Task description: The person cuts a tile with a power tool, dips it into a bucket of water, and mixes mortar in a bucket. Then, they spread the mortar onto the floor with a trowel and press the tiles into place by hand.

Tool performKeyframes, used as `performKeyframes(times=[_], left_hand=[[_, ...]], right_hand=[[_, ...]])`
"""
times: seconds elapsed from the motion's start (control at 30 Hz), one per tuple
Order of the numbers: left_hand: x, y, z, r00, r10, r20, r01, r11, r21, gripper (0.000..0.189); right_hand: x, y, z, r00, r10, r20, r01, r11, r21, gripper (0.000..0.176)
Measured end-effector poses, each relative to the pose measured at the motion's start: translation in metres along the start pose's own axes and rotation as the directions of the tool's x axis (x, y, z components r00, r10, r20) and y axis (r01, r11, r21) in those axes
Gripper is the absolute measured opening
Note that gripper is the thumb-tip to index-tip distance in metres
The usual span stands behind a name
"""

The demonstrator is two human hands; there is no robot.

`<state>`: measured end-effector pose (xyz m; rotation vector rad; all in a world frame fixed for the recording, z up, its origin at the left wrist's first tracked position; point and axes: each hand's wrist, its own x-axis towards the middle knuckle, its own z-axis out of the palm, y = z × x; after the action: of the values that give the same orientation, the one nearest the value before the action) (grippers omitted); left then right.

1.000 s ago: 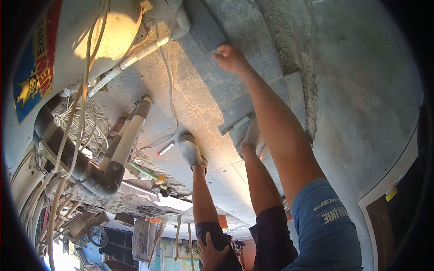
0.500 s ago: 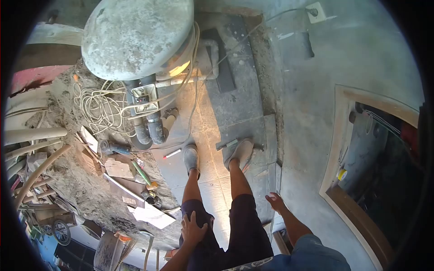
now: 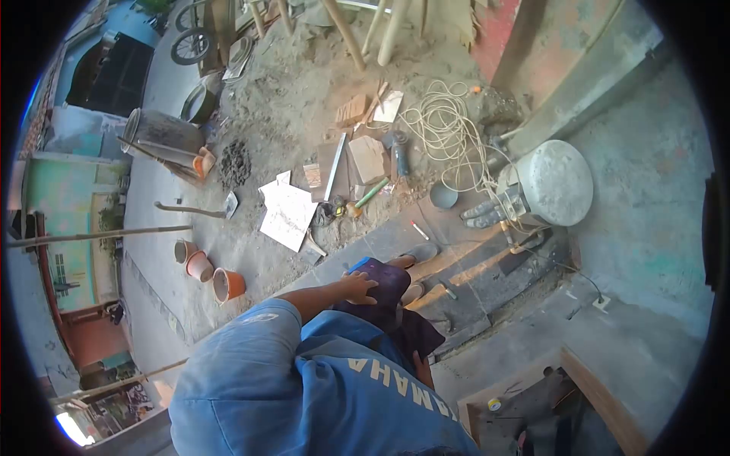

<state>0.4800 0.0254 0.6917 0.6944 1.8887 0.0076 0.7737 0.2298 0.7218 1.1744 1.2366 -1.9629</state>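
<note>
My left hand rests flat on my left thigh, on the dark shorts, fingers spread and holding nothing. Only a sliver of my right hand shows beside my blue shirt; its fingers are hidden. My feet in grey shoes stand on grey floor tiles. A red-and-white marker lies just beyond the shoes, and a small tool lies on the tiles beside my other foot.
A grey round tank with pipes stands by the wall, a coil of white cable beside it. Boards, a white sheet and a green-handled tool lie on the sandy ground. Orange pots and a shovel sit at left.
My right arm has drawn back from the far tile to my side. The view has swung round and upward, now taking in the yard. My left hand stays on my thigh.
</note>
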Motion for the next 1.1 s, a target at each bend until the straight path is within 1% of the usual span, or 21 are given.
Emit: performKeyframes(times=[0.03,0.07,0.13,0.17,0.2,0.27,0.3,0.37,0.4,0.47,0.5,0.53,0.67,0.73,0.77,0.87,0.9,0.93,1.0,1.07,1.1], left_hand=[[-0.021,-0.005,0.010,0.999,0.044,-0.032,-0.046,0.997,-0.067,0.073],[-0.040,-0.013,0.029,0.998,0.020,-0.064,-0.027,0.995,-0.101,0.073],[-0.069,-0.021,0.078,0.997,-0.079,0.009,0.078,0.937,-0.340,0.077],[-0.085,-0.025,0.094,0.989,-0.116,-0.096,0.063,0.898,-0.436,0.066],[-0.093,-0.036,0.113,0.981,-0.146,-0.126,0.070,0.878,-0.474,0.066],[-0.097,-0.063,0.151,0.924,-0.034,-0.380,-0.194,0.816,-0.545,0.048],[-0.107,-0.070,0.161,0.908,-0.065,-0.414,-0.199,0.802,-0.563,0.048],[-0.123,-0.084,0.180,0.837,-0.057,-0.545,-0.303,0.780,-0.547,0.033],[-0.134,-0.091,0.187,0.817,-0.083,-0.570,-0.309,0.772,-0.556,0.033],[-0.161,-0.101,0.204,0.818,-0.193,-0.543,-0.228,0.757,-0.613,0.031],[-0.182,-0.104,0.205,0.835,-0.237,-0.496,-0.164,0.754,-0.636,0.033],[-0.193,-0.111,0.212,0.825,-0.251,-0.507,-0.171,0.743,-0.647,0.033],[-0.243,-0.141,0.233,0.848,-0.284,-0.447,-0.172,0.650,-0.740,0.040],[-0.276,-0.157,0.240,0.849,-0.272,-0.453,-0.252,0.545,-0.800,0.042],[-0.275,-0.175,0.255,0.843,-0.253,-0.475,-0.291,0.528,-0.798,0.039],[-0.305,-0.227,0.279,0.848,-0.249,-0.468,-0.333,0.438,-0.835,0.031],[-0.307,-0.245,0.291,0.827,-0.251,-0.504,-0.368,0.435,-0.822,0.030],[-0.315,-0.257,0.301,0.808,-0.286,-0.516,-0.401,0.374,-0.836,0.029],[-0.326,-0.276,0.316,0.769,-0.344,-0.539,-0.410,0.382,-0.828,0.032],[-0.326,-0.286,0.337,0.764,-0.385,-0.517,-0.399,0.347,-0.849,0.032],[-0.329,-0.293,0.343,0.758,-0.411,-0.507,-0.390,0.338,-0.857,0.033]], right_hand=[[-0.010,-0.011,0.006,0.995,0.091,-0.044,-0.096,0.983,-0.154,0.094],[-0.004,0.001,0.003,0.995,0.092,-0.034,-0.097,0.974,-0.205,0.095],[0.008,0.025,-0.003,0.995,0.095,-0.016,-0.095,0.947,-0.306,0.096],[0.029,0.048,-0.014,0.996,0.065,-0.058,-0.086,0.859,-0.505,0.085],[0.051,0.071,-0.025,0.994,0.036,-0.100,-0.095,0.729,-0.678,0.076],[0.056,0.050,-0.022,0.998,0.062,0.006,-0.033,0.611,-0.791,0.074],[0.057,0.036,-0.014,0.989,0.105,0.100,0.022,0.572,-0.820,0.072],[0.055,0.005,0.003,0.933,0.216,0.287,0.138,0.522,-0.842,0.070],[0.054,-0.010,0.015,0.889,0.273,0.367,0.197,0.495,-0.846,0.069],[0.055,-0.035,0.044,0.811,0.358,0.464,0.291,0.441,-0.849,0.068],[0.052,-0.046,0.060,0.797,0.365,0.481,0.316,0.426,-0.848,0.067],[0.048,-0.054,0.080,0.788,0.369,0.492,0.338,0.409,-0.848,0.066],[0.027,-0.071,0.175,0.810,0.330,0.485,0.339,0.411,-0.846,0.061],[0.028,-0.066,0.225,0.813,0.367,0.452,0.294,0.411,-0.863,0.060],[-0.003,-0.072,0.274,0.815,0.340,0.469,0.367,0.322,-0.872,0.055],[0.020,-0.046,0.343,0.822,0.359,0.443,0.394,0.204,-0.896,0.054],[0.027,-0.038,0.357,0.834,0.353,0.425,0.393,0.162,-0.905,0.053],[0.037,-0.031,0.365,0.845,0.350,0.403,0.388,0.116,-0.914,0.053],[0.062,-0.023,0.376,0.852,0.369,0.371,0.380,0.050,-0.923,0.052],[0.098,-0.032,0.387,0.907,0.218,0.359,0.393,-0.136,-0.910,0.058],[0.095,-0.039,0.410,0.903,0.225,0.365,0.402,-0.148,-0.904,0.058]])
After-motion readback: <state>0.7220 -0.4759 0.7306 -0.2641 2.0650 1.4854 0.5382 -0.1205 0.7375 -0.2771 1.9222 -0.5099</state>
